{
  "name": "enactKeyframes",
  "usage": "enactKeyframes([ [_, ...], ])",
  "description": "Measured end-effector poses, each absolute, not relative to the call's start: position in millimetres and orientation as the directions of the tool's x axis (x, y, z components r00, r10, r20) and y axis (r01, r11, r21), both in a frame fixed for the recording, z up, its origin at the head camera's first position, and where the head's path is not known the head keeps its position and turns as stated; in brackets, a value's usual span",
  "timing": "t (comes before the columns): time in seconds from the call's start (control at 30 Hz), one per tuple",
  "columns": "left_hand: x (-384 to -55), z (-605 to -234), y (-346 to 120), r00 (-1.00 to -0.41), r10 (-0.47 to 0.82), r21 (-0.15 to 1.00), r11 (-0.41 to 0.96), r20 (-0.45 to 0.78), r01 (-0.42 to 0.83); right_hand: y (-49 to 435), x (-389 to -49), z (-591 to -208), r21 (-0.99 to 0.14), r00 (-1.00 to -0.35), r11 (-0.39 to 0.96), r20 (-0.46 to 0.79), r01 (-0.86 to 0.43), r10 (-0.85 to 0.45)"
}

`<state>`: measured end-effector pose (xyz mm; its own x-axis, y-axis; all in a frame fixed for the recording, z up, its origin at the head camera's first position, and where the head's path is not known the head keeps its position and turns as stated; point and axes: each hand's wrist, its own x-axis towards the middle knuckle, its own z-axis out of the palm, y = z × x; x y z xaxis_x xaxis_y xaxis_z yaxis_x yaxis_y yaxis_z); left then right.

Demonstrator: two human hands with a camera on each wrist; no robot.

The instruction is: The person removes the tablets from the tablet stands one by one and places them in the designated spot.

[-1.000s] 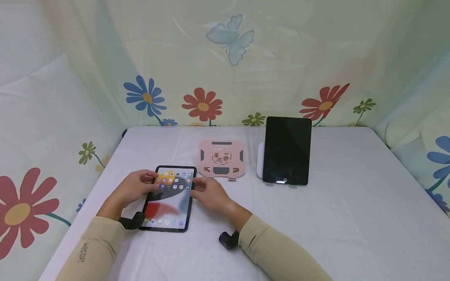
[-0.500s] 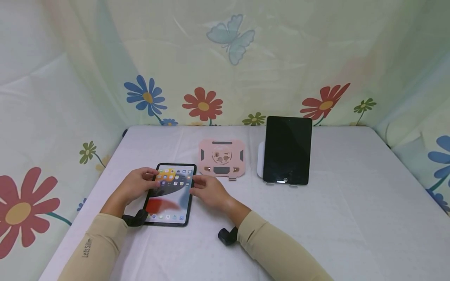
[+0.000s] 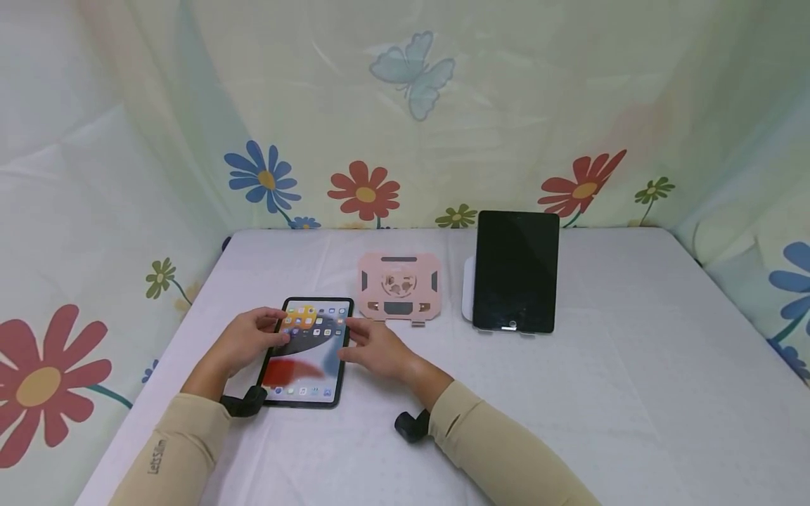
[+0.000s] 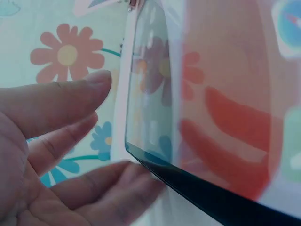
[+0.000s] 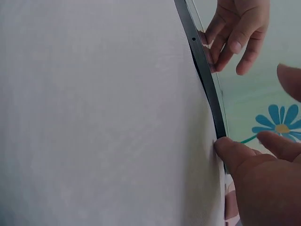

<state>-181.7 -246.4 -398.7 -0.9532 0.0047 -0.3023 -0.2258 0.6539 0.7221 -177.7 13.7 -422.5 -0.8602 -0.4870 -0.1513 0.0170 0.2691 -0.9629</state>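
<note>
A black-framed tablet (image 3: 304, 369) lies on the white tablecloth with its screen lit, showing app icons over a coloured wallpaper. Along its left edge is my left hand (image 3: 247, 339); in the left wrist view the lower fingers (image 4: 141, 181) touch the rim, while the thumb stands raised off the glass. My right hand (image 3: 380, 348) is at the opposite long edge. A digit of that hand (image 5: 228, 147) presses against the tablet's side (image 5: 207, 75) in the right wrist view, and the others are spread apart. Neither hand curls around the tablet.
Just beyond the tablet's upper right corner is a pink case (image 3: 399, 268) with grey pads. A second tablet (image 3: 515, 274), its screen dark, leans on a white stand (image 3: 468, 292) farther right. A floral curtain (image 3: 506, 84) closes off the back and sides.
The lit tablet has slid slightly away from the person, with both hands staying at its sides. The left forearm has shifted a little forward. The pink case and dark tablet stay put.
</note>
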Motion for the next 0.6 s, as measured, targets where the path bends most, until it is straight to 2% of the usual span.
enactKeyframes([
  [0.2, -175.8, -389.3, -239.8, -0.953, 0.004, 0.681, 0.7, -0.304, -0.215, 26.4, -172.9, -417.2, -0.975, -0.829, 0.22, -0.103, -0.025, -0.55],
  [0.37, -172.8, -381.4, -228.2, -0.964, 0.08, 0.723, 0.678, -0.252, -0.133, 46.8, -168.8, -410.6, -0.994, -0.798, 0.11, -0.055, -0.014, -0.6],
  [0.6, -170.8, -369.6, -204.1, -0.962, 0.214, 0.789, 0.614, -0.171, -0.004, 88.2, -163.1, -389.3, -0.992, -0.824, 0.074, 0.043, -0.102, -0.565],
])
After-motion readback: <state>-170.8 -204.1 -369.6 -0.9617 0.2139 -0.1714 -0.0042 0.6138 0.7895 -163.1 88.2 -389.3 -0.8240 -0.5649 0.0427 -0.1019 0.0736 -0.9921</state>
